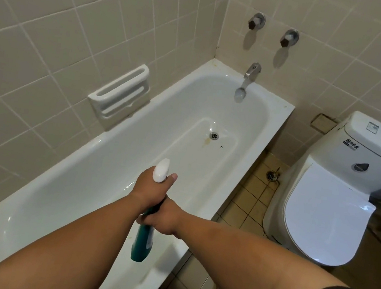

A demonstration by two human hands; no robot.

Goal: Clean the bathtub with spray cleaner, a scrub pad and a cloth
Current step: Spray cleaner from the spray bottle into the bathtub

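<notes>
The spray bottle (143,241) is held in the air over the bathtub (243,167), above the near half of the basin and closer to the rim on the toilet's (322,213) side than to the wall rim; no contact with the tub is seen. Its white spray head (161,171) is aimed toward the drain (214,136) end, while the green body hangs down toward the camera.

The grip of the left hand (153,188) is curled round the spray head, with the thumb laid up beside it. Whether a finger rests on the trigger cannot be told, since the fingers are hidden behind the hand. The grip of the right hand (164,218) is wrapped round the narrow neck just below.

The bottle is judged to be rigid plastic, light to moderate in weight; how full it is cannot be read. The waisted neck under the head is judged the surest place for it to be taken, as the smooth body would slip in wet fingers. The tub's glossy enamel is expected to be slick. A yellowish stain (205,144) is seen just beside the drain. No scrub pad or cloth is in view.
</notes>
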